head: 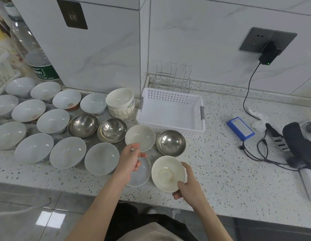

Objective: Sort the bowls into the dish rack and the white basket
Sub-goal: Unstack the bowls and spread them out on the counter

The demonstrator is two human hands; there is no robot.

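Two bare hands work at the near edge of the speckled white stone tabletop point(220, 171). The right hand point(189, 186) grips a cream ceramic bowl point(166, 173) by its rim, thumb inside and fingers curled underneath, in front of the white perforated plastic basket point(170, 112). The left hand point(130, 160) hovers with loosely bent fingers holding nothing, above a shallow pale bowl point(142, 173) lying left of the cream one. Nearer the basket sit a second cream bowl point(140, 136) and a stainless steel bowl point(170, 142), the latter just in front of the basket's near wall. Left of the basket spread many white porcelain bowls point(68, 152), two more steel bowls point(82, 125) and a stack of patterned cream bowls point(121, 103). Right of the basket lie a blue battery pack point(240, 127) and black cables point(262, 150). Behind the basket, against the grey marbled wall tiles point(203, 40), stands the wire dish rack point(173, 79). A charger point(267, 55) is plugged into the wall socket point(253, 40) up to the right.
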